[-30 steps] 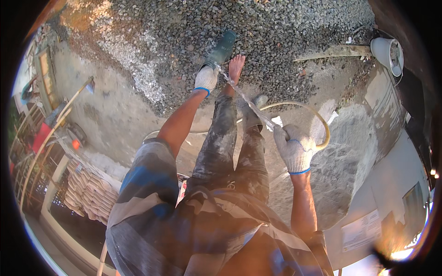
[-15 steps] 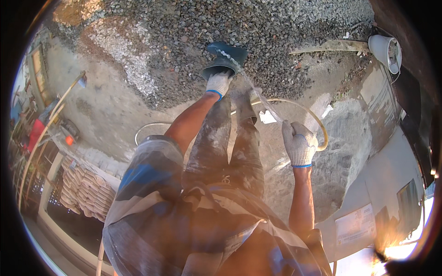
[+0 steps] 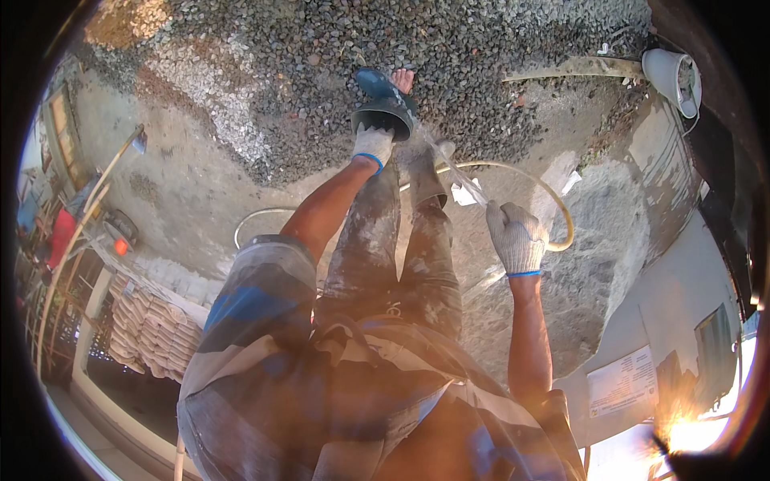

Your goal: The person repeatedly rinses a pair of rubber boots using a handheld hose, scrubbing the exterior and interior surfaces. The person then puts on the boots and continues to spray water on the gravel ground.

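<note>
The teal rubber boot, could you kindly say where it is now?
The rubber boot is at upper centre in the head view, held by the left hand, beside bare toes.

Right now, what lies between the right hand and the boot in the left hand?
A stream of water slants from the right hand toward the boot; the pale hose passes behind it. The head view shows this.

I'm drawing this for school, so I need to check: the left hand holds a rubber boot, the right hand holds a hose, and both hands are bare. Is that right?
Not quite: "bare" is wrong. The head view shows pale, blue-edged knit gloves on both the left hand and the right hand. The rest is right: the left holds a rubber boot, the right a hose.
</note>
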A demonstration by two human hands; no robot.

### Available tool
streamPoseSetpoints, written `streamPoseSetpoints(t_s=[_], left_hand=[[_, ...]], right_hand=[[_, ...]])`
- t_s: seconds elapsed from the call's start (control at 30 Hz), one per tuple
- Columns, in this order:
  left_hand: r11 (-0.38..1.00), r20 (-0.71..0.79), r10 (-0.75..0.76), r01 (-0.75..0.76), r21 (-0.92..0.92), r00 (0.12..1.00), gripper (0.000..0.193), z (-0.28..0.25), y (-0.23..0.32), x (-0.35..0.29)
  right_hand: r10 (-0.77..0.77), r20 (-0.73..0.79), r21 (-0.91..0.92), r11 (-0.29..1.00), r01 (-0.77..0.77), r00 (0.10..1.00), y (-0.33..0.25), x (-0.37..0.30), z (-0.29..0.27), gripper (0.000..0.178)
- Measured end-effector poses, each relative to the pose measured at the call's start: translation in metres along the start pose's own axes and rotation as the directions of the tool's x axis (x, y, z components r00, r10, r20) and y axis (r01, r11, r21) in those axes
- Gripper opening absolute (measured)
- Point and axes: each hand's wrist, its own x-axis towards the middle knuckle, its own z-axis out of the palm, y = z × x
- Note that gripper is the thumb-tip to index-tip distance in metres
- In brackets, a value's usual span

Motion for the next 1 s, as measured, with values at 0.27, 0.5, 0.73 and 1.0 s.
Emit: streamPoseSetpoints(t_s=[0.27,0.5,0.73,1.0], left_hand=[[1.0,0.006,-0.004,0.004,0.031,1.0,0.028,0.003,0.006,-0.001],[0.998,-0.054,0.055,-0.054,0.033,0.997,0.022,-0.001,0.005,0.0],[0.986,-0.071,0.168,-0.168,0.011,0.983,0.018,-0.024,0.016,0.017],[0.977,-0.173,0.206,-0.213,-0.024,0.963,0.019,-0.031,0.026,0.009]], right_hand=[[-0.055,-0.007,-0.019,0.998,0.055,0.998,0.002,0.0,0.009,0.04],[-0.003,0.017,0.025,1.0,0.003,1.0,-0.001,-0.008,0.012,0.043],[0.034,0.021,0.004,0.999,-0.034,0.999,0.004,-0.009,0.016,0.042],[0.046,0.01,-0.011,0.999,-0.046,0.999,0.005,-0.005,0.032,0.045]])
